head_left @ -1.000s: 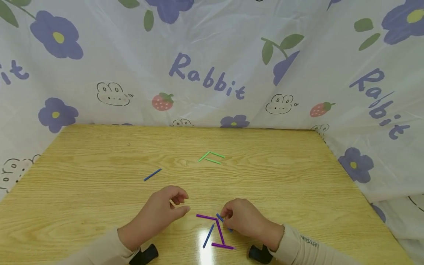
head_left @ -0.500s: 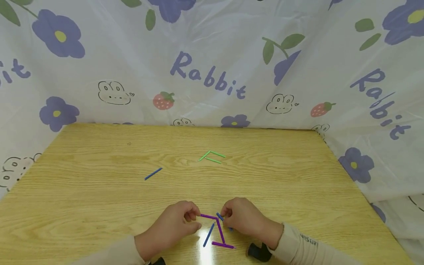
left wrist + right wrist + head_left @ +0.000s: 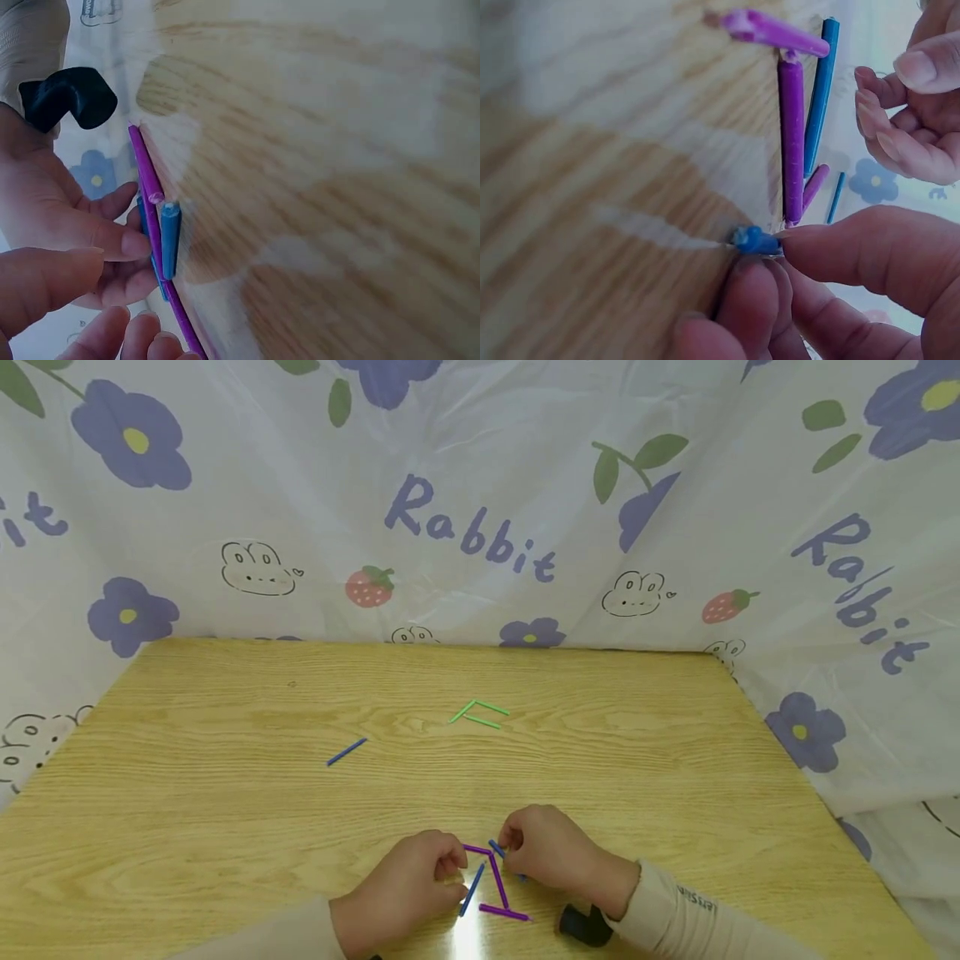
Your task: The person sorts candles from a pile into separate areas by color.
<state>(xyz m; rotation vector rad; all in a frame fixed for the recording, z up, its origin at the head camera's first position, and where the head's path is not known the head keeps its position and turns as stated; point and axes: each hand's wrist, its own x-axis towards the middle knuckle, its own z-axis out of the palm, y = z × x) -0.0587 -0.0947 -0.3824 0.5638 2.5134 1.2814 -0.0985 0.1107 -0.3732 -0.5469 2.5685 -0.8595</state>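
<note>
Three purple sticks form a Z-like figure near the table's front: a top stick [image 3: 477,850], a slanting middle stick [image 3: 498,882] and a bottom stick [image 3: 506,912]. To the right of it, my right hand [image 3: 558,853] pinches a blue stick [image 3: 756,241] between thumb and fingers, low at the tabletop. My left hand [image 3: 412,887] is at the left of the figure, thumb and fingers apart, its fingertips beside another blue stick [image 3: 473,887] and overlapping the top purple stick's left end in the head view. A gap shows between that hand and the sticks in the right wrist view.
Farther back, several green sticks [image 3: 482,722] lie in an F-like shape on the wooden table [image 3: 637,735]. A lone blue stick [image 3: 347,752] lies at the left. Behind the table hangs a printed rabbit-pattern cloth [image 3: 315,493].
My left hand has moved right and toward the table's front, from the open wood to beside the left blue stick. My right hand stays in place on its blue stick.
</note>
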